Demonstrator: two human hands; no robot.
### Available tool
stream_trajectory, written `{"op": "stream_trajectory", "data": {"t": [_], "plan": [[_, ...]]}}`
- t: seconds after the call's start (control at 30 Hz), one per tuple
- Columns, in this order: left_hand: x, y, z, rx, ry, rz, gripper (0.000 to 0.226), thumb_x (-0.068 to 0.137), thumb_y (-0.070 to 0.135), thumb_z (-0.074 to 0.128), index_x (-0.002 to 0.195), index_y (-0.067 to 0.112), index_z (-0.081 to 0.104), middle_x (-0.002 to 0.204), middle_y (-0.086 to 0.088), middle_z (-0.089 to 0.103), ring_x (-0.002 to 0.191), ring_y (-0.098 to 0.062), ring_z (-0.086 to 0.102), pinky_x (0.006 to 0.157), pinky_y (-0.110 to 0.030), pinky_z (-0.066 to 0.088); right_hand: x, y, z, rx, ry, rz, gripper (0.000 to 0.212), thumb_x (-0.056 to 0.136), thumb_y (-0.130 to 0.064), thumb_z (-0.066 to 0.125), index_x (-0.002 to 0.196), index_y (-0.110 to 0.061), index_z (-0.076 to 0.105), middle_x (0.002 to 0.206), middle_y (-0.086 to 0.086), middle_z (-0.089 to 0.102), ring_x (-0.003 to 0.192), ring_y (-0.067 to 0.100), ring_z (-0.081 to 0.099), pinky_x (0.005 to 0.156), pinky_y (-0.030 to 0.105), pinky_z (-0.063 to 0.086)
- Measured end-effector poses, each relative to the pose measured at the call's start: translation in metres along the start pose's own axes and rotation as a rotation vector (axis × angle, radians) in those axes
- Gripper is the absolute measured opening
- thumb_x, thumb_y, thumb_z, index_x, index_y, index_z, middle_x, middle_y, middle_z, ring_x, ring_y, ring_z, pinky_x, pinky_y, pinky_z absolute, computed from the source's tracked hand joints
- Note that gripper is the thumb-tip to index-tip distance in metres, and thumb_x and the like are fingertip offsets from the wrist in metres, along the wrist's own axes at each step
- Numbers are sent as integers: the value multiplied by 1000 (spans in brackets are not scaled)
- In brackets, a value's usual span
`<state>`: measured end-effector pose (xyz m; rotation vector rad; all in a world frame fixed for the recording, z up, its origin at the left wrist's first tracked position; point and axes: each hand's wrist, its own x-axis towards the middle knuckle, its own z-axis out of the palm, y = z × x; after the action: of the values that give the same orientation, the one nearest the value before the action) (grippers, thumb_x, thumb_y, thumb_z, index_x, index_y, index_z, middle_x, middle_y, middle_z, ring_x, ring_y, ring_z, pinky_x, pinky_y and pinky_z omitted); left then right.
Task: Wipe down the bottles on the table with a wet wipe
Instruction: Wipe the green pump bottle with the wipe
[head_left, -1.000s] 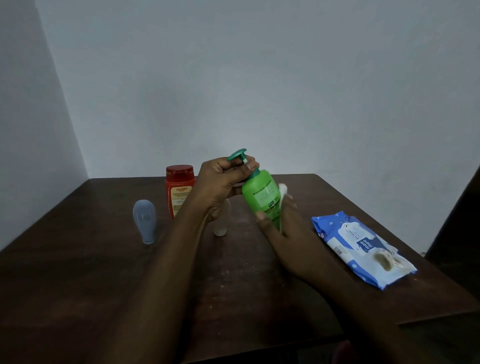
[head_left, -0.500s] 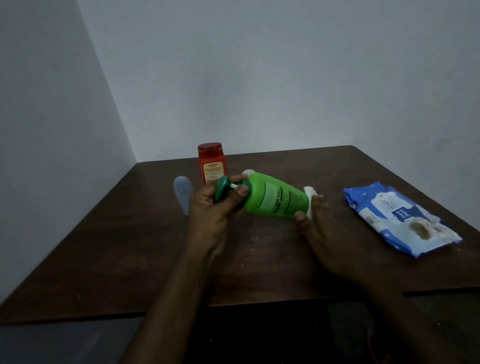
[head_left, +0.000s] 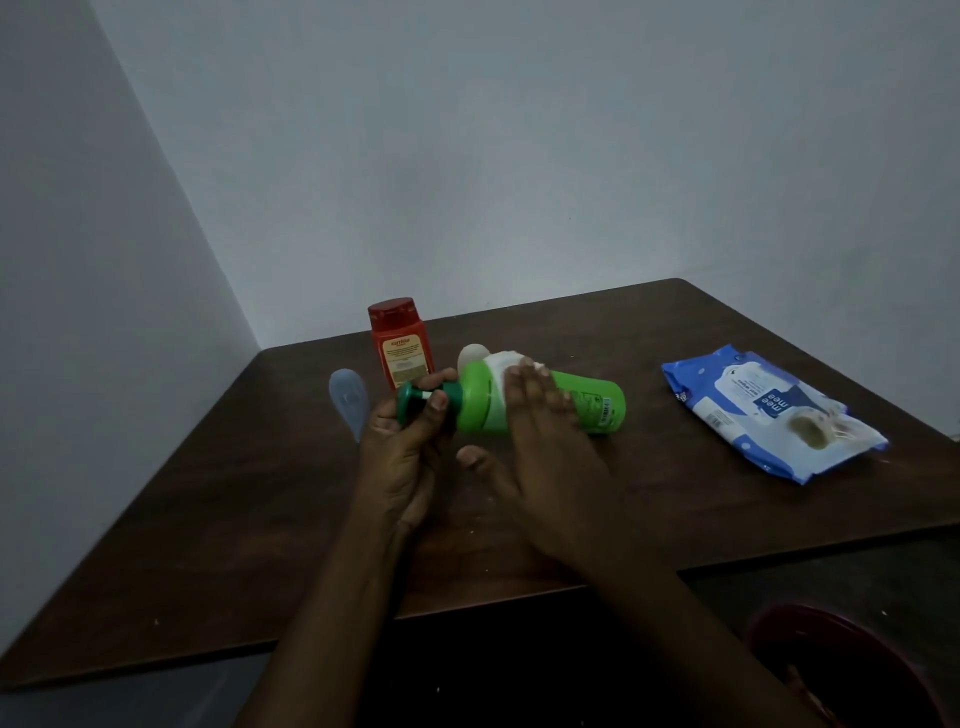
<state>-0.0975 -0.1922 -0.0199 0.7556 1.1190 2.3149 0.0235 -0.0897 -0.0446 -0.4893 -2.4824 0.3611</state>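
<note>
A green pump bottle (head_left: 587, 402) lies on its side in the air above the dark wooden table (head_left: 675, 509), base pointing right. My left hand (head_left: 405, 452) grips its dark green pump head. My right hand (head_left: 540, 441) lies over the bottle's shoulder and presses a white wet wipe (head_left: 501, 364) against it. Behind stands a red bottle (head_left: 401, 345) with a red cap, upright. A pale blue bottle (head_left: 349, 397) stands to its left, partly hidden by my left hand. A small whitish bottle (head_left: 470, 354) peeks out behind the green one.
A blue and white pack of wet wipes (head_left: 769, 410) lies at the right side of the table, its flap open. A dark red round container (head_left: 841, 670) sits below the table's front edge at the lower right. Walls close in behind and on the left.
The green bottle went from upright to lying sideways. My right hand with the wipe slid from the bottle's base up to its shoulder near the pump. The view shifted right and down.
</note>
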Motion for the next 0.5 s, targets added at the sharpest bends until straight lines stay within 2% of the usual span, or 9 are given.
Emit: {"op": "stream_trajectory", "data": {"t": [0.1, 0.23, 0.33, 0.4, 0.5], "plan": [[3, -3, 0, 22, -16, 34, 22, 87, 6, 65, 91, 19, 83, 115, -5, 75, 114, -20, 70, 88, -31, 60, 5, 28, -8, 40, 12, 168, 110, 84, -88, 1, 165, -13, 5, 173, 9, 6, 160, 22, 1, 130, 44, 7], [3, -4, 2, 17, -23, 39, 23, 86, 4, 65, 91, 17, 82, 112, -4, 77, 111, -18, 72, 85, -29, 61, 9, 65, -16, 57, -17, 391, 110, 85, -88, 9, 164, -12, 10, 171, 14, 16, 159, 26, 12, 127, 44, 9], [3, -5, 3, 23, -5, 38, 22, 84, 6, 66, 90, 18, 83, 110, -2, 78, 109, -17, 73, 83, -28, 61, 12, 66, -16, 94, -26, 520, 115, 84, -90, 12, 163, -7, 7, 170, 18, 14, 158, 32, 12, 128, 47, 11], [6, -4, 6, 56, 13, 45, 19, 83, 9, 68, 94, 18, 82, 112, -3, 78, 110, -19, 73, 84, -30, 62, 13, 55, -14, 105, -28, 471, 116, 82, -90, 10, 163, -8, 3, 171, 17, 8, 159, 30, 6, 127, 44, 5], [22, 4, 24, 168, 11, 93, 22, 81, 14, 73, 103, 13, 77, 110, -3, 79, 111, -22, 73, 90, -37, 62, 16, 37, -12, 206, 0, 243, 120, 75, -97, 2, 165, -17, -1, 173, 4, -1, 159, 17, -6, 128, 37, -2]]}}
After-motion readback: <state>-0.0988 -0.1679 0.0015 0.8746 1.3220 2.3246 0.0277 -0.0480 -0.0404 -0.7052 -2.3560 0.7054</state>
